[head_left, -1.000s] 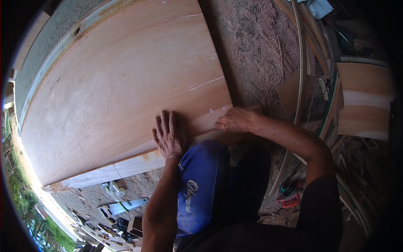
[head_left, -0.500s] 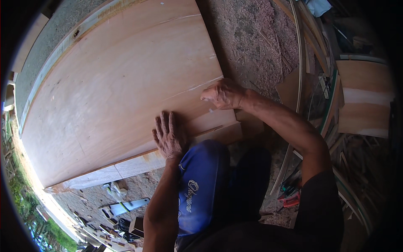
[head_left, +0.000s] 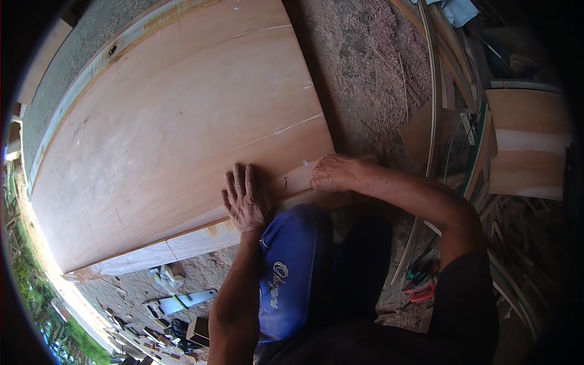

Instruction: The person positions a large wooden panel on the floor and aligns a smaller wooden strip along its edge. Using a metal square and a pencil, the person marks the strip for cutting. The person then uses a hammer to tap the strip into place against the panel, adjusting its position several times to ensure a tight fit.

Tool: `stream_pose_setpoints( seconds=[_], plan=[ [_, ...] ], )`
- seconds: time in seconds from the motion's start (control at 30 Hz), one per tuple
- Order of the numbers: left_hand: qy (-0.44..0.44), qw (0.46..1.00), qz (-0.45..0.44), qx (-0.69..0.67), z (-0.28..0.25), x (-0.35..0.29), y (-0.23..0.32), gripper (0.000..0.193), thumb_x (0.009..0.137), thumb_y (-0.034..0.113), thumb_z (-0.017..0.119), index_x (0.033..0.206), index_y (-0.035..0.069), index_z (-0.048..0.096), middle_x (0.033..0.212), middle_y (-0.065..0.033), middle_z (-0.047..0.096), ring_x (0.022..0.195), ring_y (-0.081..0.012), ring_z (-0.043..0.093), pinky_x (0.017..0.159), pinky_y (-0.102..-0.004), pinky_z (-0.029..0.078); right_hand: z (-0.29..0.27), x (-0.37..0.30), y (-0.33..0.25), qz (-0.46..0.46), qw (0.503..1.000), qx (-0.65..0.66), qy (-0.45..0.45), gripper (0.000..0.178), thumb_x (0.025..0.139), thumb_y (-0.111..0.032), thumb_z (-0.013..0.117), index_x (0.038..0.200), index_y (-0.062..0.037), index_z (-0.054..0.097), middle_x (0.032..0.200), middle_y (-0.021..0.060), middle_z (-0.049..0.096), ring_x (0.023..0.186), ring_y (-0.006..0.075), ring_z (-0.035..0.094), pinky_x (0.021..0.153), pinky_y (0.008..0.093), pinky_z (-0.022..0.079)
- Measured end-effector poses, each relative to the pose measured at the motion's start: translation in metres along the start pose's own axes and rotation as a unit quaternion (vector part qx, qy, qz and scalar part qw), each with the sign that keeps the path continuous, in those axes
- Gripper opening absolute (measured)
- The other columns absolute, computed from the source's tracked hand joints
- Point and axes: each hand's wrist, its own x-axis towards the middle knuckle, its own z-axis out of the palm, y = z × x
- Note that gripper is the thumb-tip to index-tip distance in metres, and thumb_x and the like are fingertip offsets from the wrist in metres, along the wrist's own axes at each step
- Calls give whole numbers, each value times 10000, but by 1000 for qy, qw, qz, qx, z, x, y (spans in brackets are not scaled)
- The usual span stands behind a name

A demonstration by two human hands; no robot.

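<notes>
We look down from head height at a large wooden panel [head_left: 170,115], smooth and pale reddish-brown, which fills the upper left and centre of the frame and has a lighter, thick edge along its lower side. Our left hand [head_left: 246,204] rests palm-down on it near the centre of the frame, close to that edge, its fingers straight and slightly apart, gripping nothing. Our right hand [head_left: 334,173], just right of centre, is at the panel's lower right corner with the fingers bent inward; the fingertips are hidden, so we cannot tell whether they are clamped on anything. Between our hands, a small dark mark [head_left: 286,181] shows on the wood, too small to make out.

A knee in blue cloth [head_left: 295,261] is below the panel's edge, at lower centre. At lower left, a handsaw [head_left: 188,299] lies on the ground. Wood shavings [head_left: 359,67] cover the floor at upper centre-right. Long wooden strips [head_left: 433,91] curve down the right side, near a red tool [head_left: 420,292] at lower right.
</notes>
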Motion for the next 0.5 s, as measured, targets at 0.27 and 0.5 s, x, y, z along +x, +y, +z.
stream_pose_setpoints(
  seconds=[0.27, 0.5],
  plan=[
    [12, 1000, 3, 7, -1, 1, -1, 641, 947, 397, 546, 1544, 246, 367, 1647, -71, 277, 1525, -301, 218, 1215, -518, 156, -24, 9, -4, -31, 999, -41, -9, 119, 801, -134, 606, 729, -79, 683, 793, 148, 728, 789, 313, 734, 712, 440, 592],
    [-2, 1000, -2, 11, -5, -2, 2, 661, 941, 405, 546, 1552, 245, 351, 1653, -62, 262, 1529, -298, 208, 1217, -521, 153, -75, 52, 63, 10, 995, -60, 78, 84, 753, -185, 683, 801, -116, 688, 799, 105, 713, 800, 326, 718, 699, 431, 585]
  ],
)
